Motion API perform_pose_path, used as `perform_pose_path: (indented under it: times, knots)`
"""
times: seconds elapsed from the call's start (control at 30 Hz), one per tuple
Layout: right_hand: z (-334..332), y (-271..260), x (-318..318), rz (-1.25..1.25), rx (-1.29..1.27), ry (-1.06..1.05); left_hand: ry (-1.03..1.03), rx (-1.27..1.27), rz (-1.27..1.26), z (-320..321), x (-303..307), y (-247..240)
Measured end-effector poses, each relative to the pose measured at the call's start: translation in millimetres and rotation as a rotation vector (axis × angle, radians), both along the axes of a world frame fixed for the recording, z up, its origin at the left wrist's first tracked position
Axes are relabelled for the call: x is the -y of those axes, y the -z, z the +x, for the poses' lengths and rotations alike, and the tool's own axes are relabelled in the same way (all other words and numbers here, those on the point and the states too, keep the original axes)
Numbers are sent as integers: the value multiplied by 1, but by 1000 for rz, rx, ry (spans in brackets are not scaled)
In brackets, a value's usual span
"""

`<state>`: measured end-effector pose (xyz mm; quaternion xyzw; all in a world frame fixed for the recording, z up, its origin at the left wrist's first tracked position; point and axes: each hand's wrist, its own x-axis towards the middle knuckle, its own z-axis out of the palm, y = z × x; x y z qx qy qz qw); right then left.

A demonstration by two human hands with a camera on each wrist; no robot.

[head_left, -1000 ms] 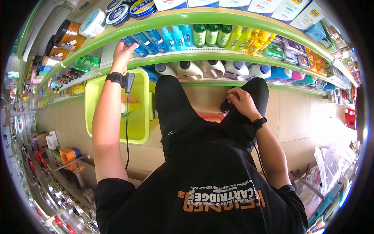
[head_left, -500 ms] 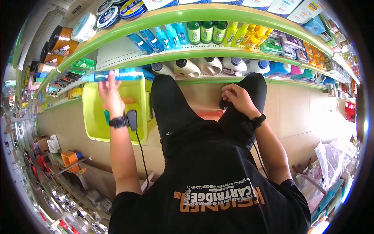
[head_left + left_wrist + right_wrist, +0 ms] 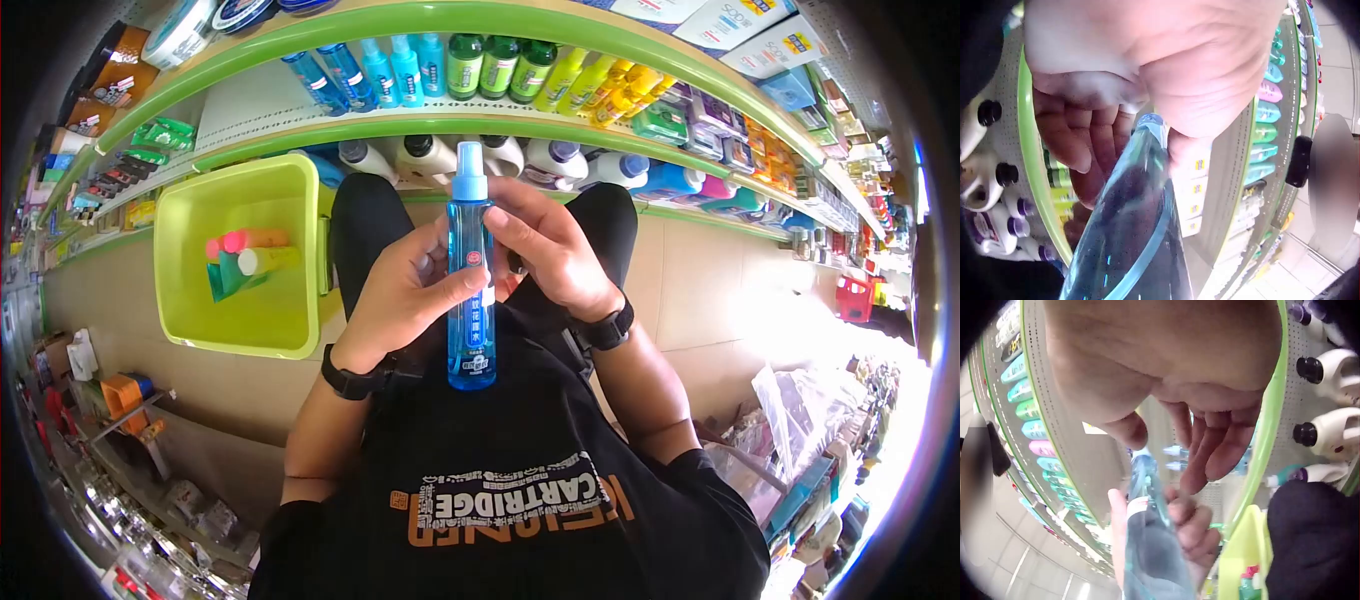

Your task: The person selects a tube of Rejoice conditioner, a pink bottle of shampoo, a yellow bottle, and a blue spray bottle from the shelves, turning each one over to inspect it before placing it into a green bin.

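Note:
I hold a tall clear-blue spray bottle (image 3: 470,300) upright in front of my chest, its light-blue cap (image 3: 470,172) pointing at the shelves. My left hand (image 3: 410,290) grips the bottle's middle, thumb across the front label. My right hand (image 3: 550,250) curls round the upper part from the right, thumb against its side. In the left wrist view the bottle (image 3: 1129,237) runs up into my palm. In the right wrist view the right fingers (image 3: 1210,450) hang just above the bottle (image 3: 1147,544).
A lime-green plastic basket (image 3: 250,335) stands at my left knee with several tubes and bottles (image 3: 245,255) in it. Green-edged shelves (image 3: 520,20) carry rows of blue, green and yellow bottles and white jugs (image 3: 425,155). Plastic bags (image 3: 800,400) lie at right.
My left hand took a blue bottle from the shelf and brought it down in front of my chest. The right hand left my knee and came up to the bottle.

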<state>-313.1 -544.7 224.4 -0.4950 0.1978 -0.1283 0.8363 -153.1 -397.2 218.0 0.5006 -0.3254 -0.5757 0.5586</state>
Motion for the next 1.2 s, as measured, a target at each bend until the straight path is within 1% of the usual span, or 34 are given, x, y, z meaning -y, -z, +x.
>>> perform_pose_path:
  times: [0.03, 0.07, 0.1, 0.17, 0.2, 0.23, 0.3, 0.33, 0.37, 0.43, 0.47, 0.5, 0.6, 0.7, 0.73, 0.8, 1.0, 1.2]
  knots:
    - [-3, -2, 2, 13, -4, -47, 6, -66, -15, -3, 4, -10]
    - [-5, -3, 3, 27, 15, -41, 13, -131, -29, -6, 7, -14]
    - [-6, -6, 1, 24, 13, -33, 21, -134, -32, -9, 6, -14]
    - [-11, -14, -3, -27, 111, 135, 36, -26, -33, -13, 4, -12]
    - [-14, -15, 0, -17, 155, 202, 205, 305, 16, -2, 2, -14]
    - [-15, -14, 3, -39, 125, 302, 218, 305, 14, -5, 3, -15]
    - [-23, -8, 18, -69, 158, 398, 155, 107, 61, -16, -1, -18]
    - [-26, -8, 23, -109, 144, 404, 101, 142, 3, -20, -2, -16]
    - [-27, -9, 23, -108, 146, 415, 112, 144, 4, -23, -3, -18]
    - [-26, -10, 21, -16, 235, 371, 43, 96, -33, -28, -7, -22]
    - [-25, -10, 18, 19, 232, 333, 45, 40, 5, -28, -8, -27]
    - [-26, -11, 15, 24, 237, 333, 46, 46, 9, -29, -10, -27]
    - [-26, -9, 9, 129, 215, 160, 11, 2, 17, -28, -13, -29]
    - [-23, -18, 0, 190, 196, 190, 21, 24, 32, -27, -13, -31]
    - [-25, -16, 1, 191, 196, 194, 21, 9, 36, -28, -13, -31]
    - [-28, -9, 5, 152, 227, 120, 23, -7, 41, -28, -12, -31]
    - [-30, -9, 4, 86, 217, 111, 57, -18, 29, -29, -10, -34]
    - [-30, -8, 2, 87, 218, 91, 93, -34, 17, -26, -13, -27]
